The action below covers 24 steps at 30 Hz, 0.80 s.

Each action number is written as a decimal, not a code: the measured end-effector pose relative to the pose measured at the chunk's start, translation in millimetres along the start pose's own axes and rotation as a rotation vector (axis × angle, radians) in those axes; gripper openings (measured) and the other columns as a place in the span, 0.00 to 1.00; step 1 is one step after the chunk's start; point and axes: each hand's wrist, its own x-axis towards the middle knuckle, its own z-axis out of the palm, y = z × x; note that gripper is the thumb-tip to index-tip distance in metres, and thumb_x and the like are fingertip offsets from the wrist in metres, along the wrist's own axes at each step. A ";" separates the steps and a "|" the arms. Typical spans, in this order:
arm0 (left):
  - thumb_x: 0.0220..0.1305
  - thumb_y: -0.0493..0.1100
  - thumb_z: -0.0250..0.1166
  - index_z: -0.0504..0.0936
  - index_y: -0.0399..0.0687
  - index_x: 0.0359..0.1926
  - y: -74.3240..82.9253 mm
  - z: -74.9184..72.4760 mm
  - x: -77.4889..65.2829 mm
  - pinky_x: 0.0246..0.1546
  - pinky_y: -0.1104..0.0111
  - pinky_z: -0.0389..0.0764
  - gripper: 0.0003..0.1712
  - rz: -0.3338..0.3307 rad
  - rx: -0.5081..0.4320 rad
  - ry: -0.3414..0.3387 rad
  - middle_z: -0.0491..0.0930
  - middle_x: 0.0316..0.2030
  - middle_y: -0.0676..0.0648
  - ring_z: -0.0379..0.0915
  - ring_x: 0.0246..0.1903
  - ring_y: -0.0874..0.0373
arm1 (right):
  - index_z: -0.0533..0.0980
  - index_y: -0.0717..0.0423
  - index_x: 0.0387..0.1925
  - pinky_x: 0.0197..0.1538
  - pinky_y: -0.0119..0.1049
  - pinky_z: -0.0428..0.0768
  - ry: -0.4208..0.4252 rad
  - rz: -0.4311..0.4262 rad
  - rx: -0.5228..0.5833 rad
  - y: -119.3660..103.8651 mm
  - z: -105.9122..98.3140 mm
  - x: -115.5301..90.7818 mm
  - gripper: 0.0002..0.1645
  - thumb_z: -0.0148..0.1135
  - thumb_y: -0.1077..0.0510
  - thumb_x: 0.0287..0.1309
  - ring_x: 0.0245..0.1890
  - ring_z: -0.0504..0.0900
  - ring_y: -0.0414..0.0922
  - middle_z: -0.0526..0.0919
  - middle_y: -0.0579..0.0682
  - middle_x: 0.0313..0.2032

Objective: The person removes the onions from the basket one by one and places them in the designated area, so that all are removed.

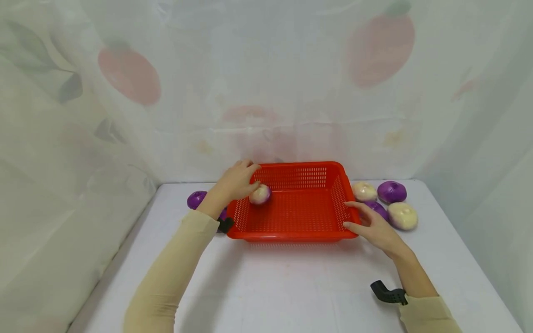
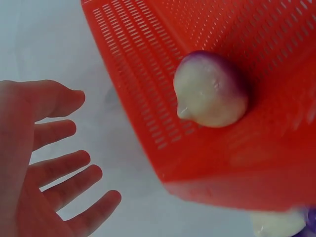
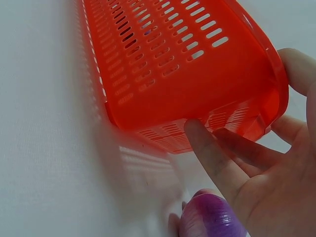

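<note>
In the head view a red plastic basket [image 1: 291, 222] with slotted walls stands at the table's middle. One white-and-purple onion [image 1: 260, 195] lies inside, by its left wall. My left hand [image 1: 239, 180] is over the basket's left end, near that onion. In the left wrist view its fingers [image 2: 74, 170] are spread, apart from the basket and holding nothing. At the other end my right hand [image 1: 376, 231] grips the basket's right side. The right wrist view shows the thumb [image 3: 296, 69] at the rim and fingers [image 3: 212, 153] against the wall.
Several onions lie right of the basket, among them a purple one [image 1: 392, 191] and a whitish one [image 1: 402, 216]. At the left, a purple onion [image 1: 196, 199] is partly hidden by my forearm. A patterned curtain [image 1: 266, 92] hangs behind the white table [image 1: 291, 286].
</note>
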 end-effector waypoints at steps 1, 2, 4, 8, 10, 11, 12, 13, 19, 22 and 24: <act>0.69 0.50 0.63 0.72 0.45 0.69 0.7 1.5 3.4 0.61 0.46 0.72 0.31 0.000 0.005 -0.004 0.71 0.63 0.39 0.67 0.62 0.41 | 0.61 0.56 0.74 0.54 0.28 0.76 0.002 -0.001 -0.004 -0.2 -0.2 0.0 0.40 0.66 0.50 0.68 0.68 0.67 0.64 0.62 0.64 0.72; 0.70 0.50 0.63 0.72 0.45 0.69 1.4 3.0 6.6 0.62 0.45 0.72 0.31 -0.001 0.005 -0.008 0.72 0.62 0.39 0.66 0.62 0.41 | 0.61 0.56 0.74 0.54 0.28 0.76 0.002 -0.001 -0.007 -0.2 -0.3 0.2 0.40 0.66 0.50 0.68 0.68 0.67 0.64 0.62 0.64 0.72; 0.69 0.50 0.63 0.72 0.45 0.69 2.2 6.8 11.7 0.61 0.45 0.72 0.31 -0.009 0.001 -0.022 0.71 0.62 0.39 0.65 0.63 0.41 | 0.61 0.56 0.74 0.54 0.28 0.76 0.003 -0.001 -0.010 -0.5 -0.5 0.3 0.40 0.66 0.50 0.68 0.68 0.67 0.64 0.62 0.63 0.72; 0.69 0.51 0.63 0.73 0.44 0.69 -0.3 19.8 20.4 0.62 0.44 0.71 0.31 -0.050 0.002 -0.061 0.70 0.63 0.39 0.63 0.64 0.41 | 0.61 0.55 0.74 0.54 0.28 0.76 -0.003 0.003 0.004 -0.2 -0.4 0.4 0.40 0.66 0.50 0.68 0.68 0.67 0.64 0.62 0.63 0.72; 0.69 0.52 0.63 0.73 0.44 0.68 -1.8 26.0 23.4 0.63 0.44 0.70 0.31 -0.071 0.005 -0.082 0.69 0.63 0.38 0.62 0.65 0.40 | 0.62 0.54 0.74 0.54 0.28 0.76 -0.002 0.006 0.007 0.2 -0.3 0.4 0.40 0.66 0.50 0.68 0.68 0.67 0.64 0.62 0.64 0.72; 0.69 0.52 0.63 0.73 0.43 0.68 -2.3 28.7 24.7 0.63 0.45 0.70 0.31 -0.080 0.011 -0.091 0.69 0.64 0.37 0.62 0.65 0.40 | 0.62 0.54 0.74 0.54 0.29 0.76 -0.003 0.005 0.012 0.4 -0.2 0.4 0.40 0.66 0.50 0.68 0.67 0.67 0.64 0.63 0.64 0.72; 0.69 0.52 0.63 0.73 0.43 0.68 -2.5 30.8 25.6 0.64 0.45 0.70 0.31 -0.089 0.016 -0.100 0.69 0.64 0.37 0.62 0.65 0.39 | 0.61 0.55 0.74 0.54 0.29 0.77 -0.004 0.004 0.017 0.7 -0.2 0.5 0.40 0.66 0.50 0.68 0.67 0.68 0.64 0.63 0.64 0.71; 0.69 0.52 0.62 0.73 0.43 0.67 -2.5 32.3 26.2 0.63 0.44 0.70 0.31 -0.094 0.018 -0.106 0.69 0.63 0.37 0.62 0.65 0.39 | 0.61 0.55 0.74 0.54 0.29 0.77 -0.004 0.001 0.019 0.9 -0.2 0.6 0.40 0.66 0.50 0.67 0.67 0.68 0.64 0.63 0.64 0.71; 0.69 0.49 0.57 0.72 0.44 0.70 1.3 40.9 30.8 0.64 0.44 0.68 0.31 -0.104 0.037 -0.160 0.69 0.63 0.37 0.63 0.65 0.38 | 0.61 0.56 0.74 0.53 0.30 0.78 -0.006 -0.005 0.028 0.5 -0.1 0.3 0.40 0.66 0.51 0.68 0.66 0.68 0.64 0.64 0.64 0.71; 0.69 0.48 0.53 0.71 0.45 0.71 5.1 45.3 32.2 0.64 0.43 0.67 0.31 -0.121 0.026 -0.193 0.68 0.65 0.37 0.62 0.65 0.38 | 0.61 0.55 0.74 0.53 0.30 0.78 -0.009 0.000 0.033 0.3 0.2 -0.1 0.40 0.66 0.51 0.68 0.67 0.68 0.64 0.63 0.64 0.71; 0.70 0.47 0.51 0.70 0.46 0.70 7.4 48.7 32.7 0.63 0.42 0.67 0.30 -0.138 0.016 -0.211 0.67 0.66 0.38 0.61 0.65 0.39 | 0.61 0.55 0.74 0.54 0.30 0.77 -0.009 0.002 0.035 0.3 0.6 -0.1 0.40 0.66 0.50 0.68 0.68 0.67 0.64 0.62 0.64 0.72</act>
